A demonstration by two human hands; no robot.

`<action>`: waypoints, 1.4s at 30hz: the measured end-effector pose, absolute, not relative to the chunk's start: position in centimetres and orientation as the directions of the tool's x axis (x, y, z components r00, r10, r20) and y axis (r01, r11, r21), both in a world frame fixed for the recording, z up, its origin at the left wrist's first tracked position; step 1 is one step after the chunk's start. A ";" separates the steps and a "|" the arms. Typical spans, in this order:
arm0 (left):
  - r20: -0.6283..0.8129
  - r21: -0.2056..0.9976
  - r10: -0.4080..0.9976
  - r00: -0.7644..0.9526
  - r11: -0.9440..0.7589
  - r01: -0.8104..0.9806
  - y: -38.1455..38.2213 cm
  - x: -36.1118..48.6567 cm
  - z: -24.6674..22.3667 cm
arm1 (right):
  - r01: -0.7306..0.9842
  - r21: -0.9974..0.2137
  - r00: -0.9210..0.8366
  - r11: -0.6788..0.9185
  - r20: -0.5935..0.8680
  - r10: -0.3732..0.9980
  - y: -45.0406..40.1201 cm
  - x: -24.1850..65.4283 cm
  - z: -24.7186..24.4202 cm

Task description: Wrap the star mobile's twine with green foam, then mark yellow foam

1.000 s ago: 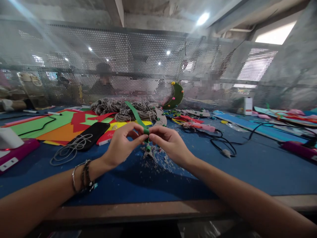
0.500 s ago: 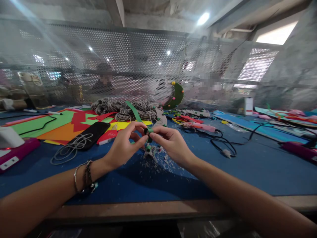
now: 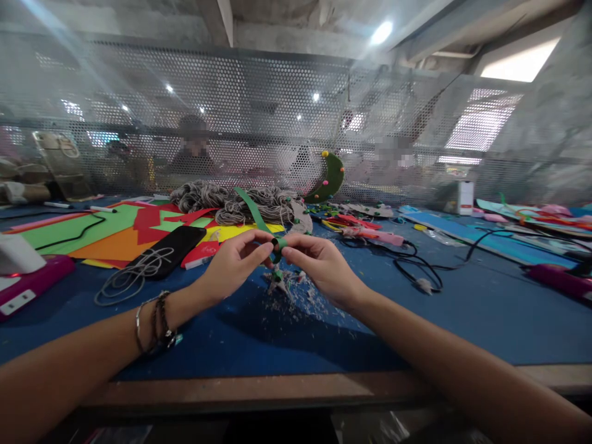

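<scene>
Above the table, my left hand (image 3: 240, 259) and my right hand (image 3: 321, 265) meet, thumbs and fingertips pinched on a green strip (image 3: 279, 245) bent into a small curl. Its material, paper or felt, is hard to tell. A long green length (image 3: 252, 208) rises behind my left fingers and seems to belong to the same strip; the join is hidden. Just below my fingers lies a small grey star-like piece (image 3: 277, 280) with green on it, among grey fibre scraps (image 3: 314, 302).
Coloured sheets (image 3: 106, 237), a black phone (image 3: 178, 250) and a coiled grey cord (image 3: 139, 274) lie left. Grey yarn bundles (image 3: 203, 197) sit behind. Right are a pink-handled tool (image 3: 383, 237) with black cable (image 3: 416, 265) and blue sheets (image 3: 485, 240). A perforated screen (image 3: 277, 123) stands at the back.
The green curl has turned between my fingertips, and its dark opening now faces differently. My left fingers have shifted slightly around it. Both hands stay in nearly the same place.
</scene>
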State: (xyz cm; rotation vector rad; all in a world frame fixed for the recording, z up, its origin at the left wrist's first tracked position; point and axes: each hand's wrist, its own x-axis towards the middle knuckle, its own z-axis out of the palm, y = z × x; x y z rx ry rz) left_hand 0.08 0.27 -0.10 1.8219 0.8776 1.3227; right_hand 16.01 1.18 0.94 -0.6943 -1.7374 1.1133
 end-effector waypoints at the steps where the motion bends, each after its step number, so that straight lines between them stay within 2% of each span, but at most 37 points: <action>1: 0.474 0.857 0.849 0.235 -0.506 0.097 0.3 0.1 -0.1 | -0.023 -0.905 -0.409 0.425 0.396 0.822 1.1 16.0 1.0; 10: 0.362 0.931 0.909 0.207 -0.342 -0.128 0.6 0.0 -0.3 | 0.013 -0.909 -0.435 0.418 0.371 0.820 0.9 15.9 1.1; 15: 0.344 0.935 0.910 0.231 -0.310 -0.172 0.5 0.1 -0.1 | 0.014 -0.887 -0.424 0.461 0.412 0.806 1.0 15.9 1.2; 29: 0.514 0.846 0.835 0.198 -0.531 0.041 0.5 -0.1 0.0 | 0.066 -0.847 -0.458 0.527 0.444 0.771 1.3 16.2 1.0; 36: 0.681 0.668 0.700 0.214 -0.714 0.211 0.1 -0.2 0.0 | 0.060 -0.830 -0.474 0.555 0.466 0.747 1.1 16.2 1.2; 42: 0.722 0.590 0.638 0.268 -0.770 0.242 0.0 -0.2 -0.3 | 0.048 -0.835 -0.466 0.547 0.466 0.752 1.2 16.2 1.1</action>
